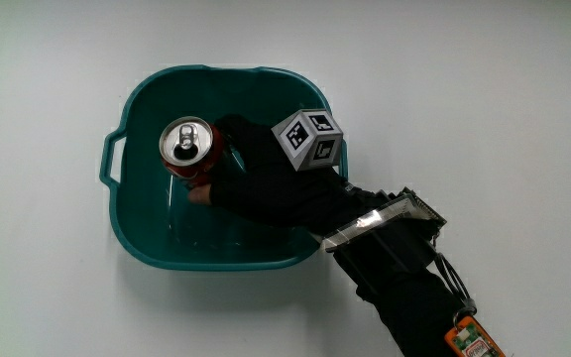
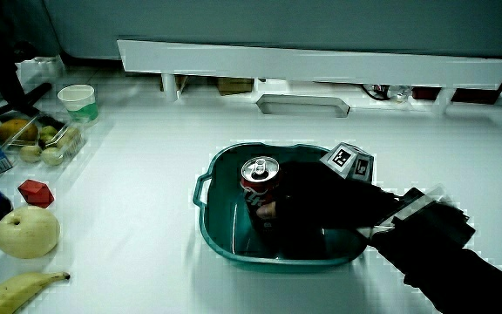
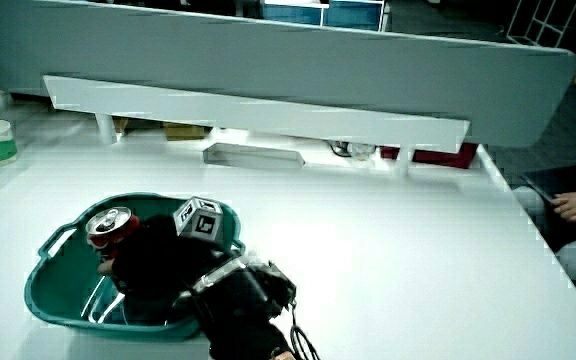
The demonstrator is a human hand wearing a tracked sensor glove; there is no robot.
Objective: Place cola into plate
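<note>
A red cola can [image 1: 188, 147] with a silver top stands upright inside a teal basin [image 1: 137, 99] with handles, which serves as the plate. The gloved hand [image 1: 256, 178] reaches into the basin and its fingers are wrapped around the can's side. A patterned cube [image 1: 308, 140] sits on the hand's back. In both side views the cola can [image 2: 260, 173] [image 3: 109, 226] shows upright in the basin [image 2: 212, 222] [image 3: 48, 300] with the hand [image 2: 308, 209] [image 3: 153, 265] closed on it.
In a side view, a pear [image 2: 26, 233], a banana [image 2: 20, 288], a small red object [image 2: 35, 192], a tray of fruit [image 2: 46, 139] and a cup [image 2: 78, 99] lie at the table's edge. A low white partition [image 2: 321, 65] runs along the table.
</note>
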